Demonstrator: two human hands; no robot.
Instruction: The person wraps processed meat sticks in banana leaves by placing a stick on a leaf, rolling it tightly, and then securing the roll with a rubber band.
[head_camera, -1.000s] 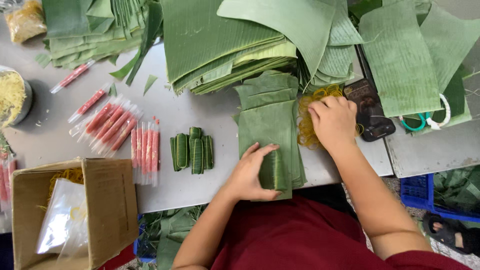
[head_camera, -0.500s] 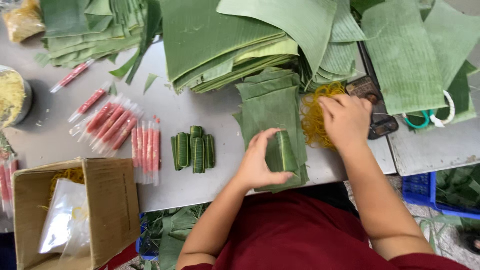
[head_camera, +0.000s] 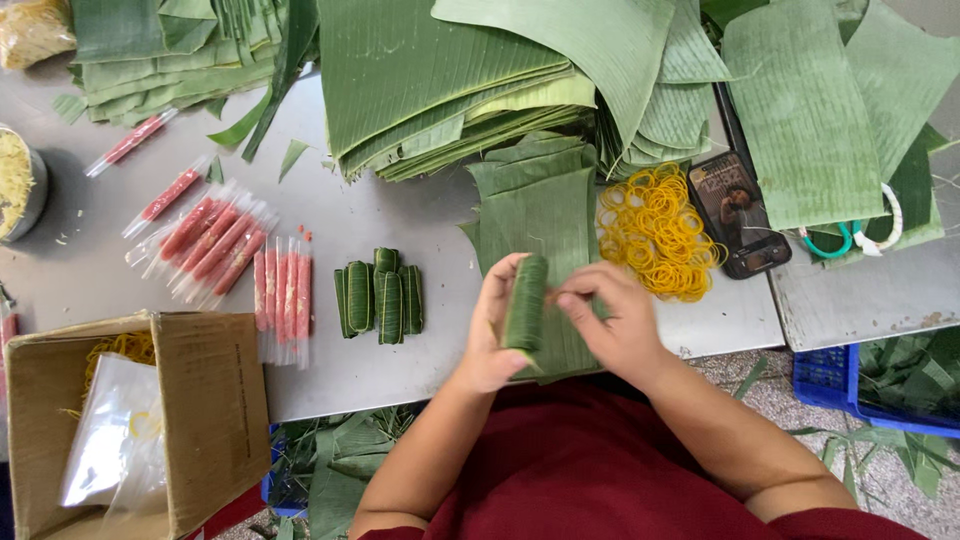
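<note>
Head view, looking down on a grey worktable.

Item 1: leaf-wrapped roll, green, short and upright, at table's front edge, held over a stack of cut banana leaf sheets.

Item 2: left hand, at 9 o'clock of the roll, fingers curled round its left side and lower end, gripping it.

Item 3: right hand, at 3 o'clock of the roll, thumb and forefinger pressed against its right side; both hands pinch the roll between them.

Item 4: yellow rubber bands, loose heap, at 2 o'clock of the hands, just beside the leaf stack.

Item 5: smartphone, dark, screen lit, touching the heap's right edge.

Item 6: four finished leaf rolls, side by side, at 9 o'clock of the hands, well apart from them.

Item 7: red sausages in clear sleeves, a fanned group plus a straight row, at 9 o'clock beyond the finished rolls.

Item 8: cardboard box, open, at 8 o'clock, holding plastic bags and yellow bands.

Item 9: large banana leaf piles, along the far edge, 10 to 2 o'clock.

Item 10: blue crate, under the table at 4 o'clock, with leaf scraps.
</note>
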